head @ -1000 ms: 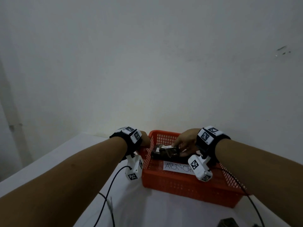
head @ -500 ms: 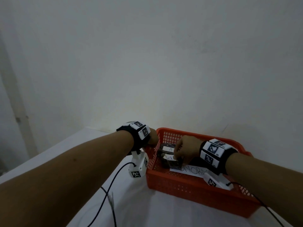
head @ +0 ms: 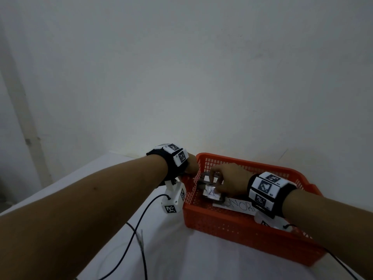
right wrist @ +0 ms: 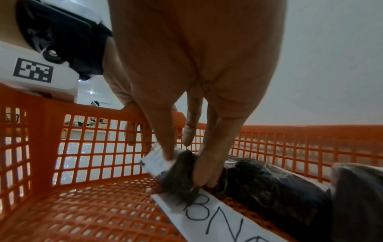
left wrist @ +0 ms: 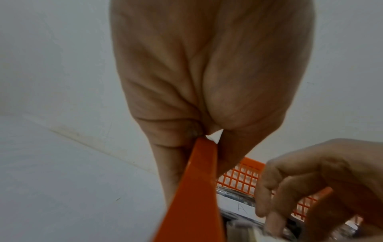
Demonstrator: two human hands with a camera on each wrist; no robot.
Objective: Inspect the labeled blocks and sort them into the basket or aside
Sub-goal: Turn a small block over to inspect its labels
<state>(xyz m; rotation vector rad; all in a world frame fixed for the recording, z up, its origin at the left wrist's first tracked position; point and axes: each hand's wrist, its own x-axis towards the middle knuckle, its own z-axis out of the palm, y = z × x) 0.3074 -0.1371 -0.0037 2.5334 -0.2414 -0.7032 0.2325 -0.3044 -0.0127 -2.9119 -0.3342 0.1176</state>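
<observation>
Against a bare white wall, the left hand (head: 191,165) grips the orange basket (head: 232,225) rim while the right hand (head: 228,181) pinches a wrapped labeled block (right wrist: 176,172) inside it, apparently near touchdown; releasing it label-up beside 1 neighbour (right wrist: 269,183) suits.

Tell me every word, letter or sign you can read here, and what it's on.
"A": white label on a dark block in the orange basket.
Triangle or "A": label on the block under the right hand.
"ONOR", partly hidden: paper strip on the basket floor.
Wristband squares: coded patterns, no words.
</observation>
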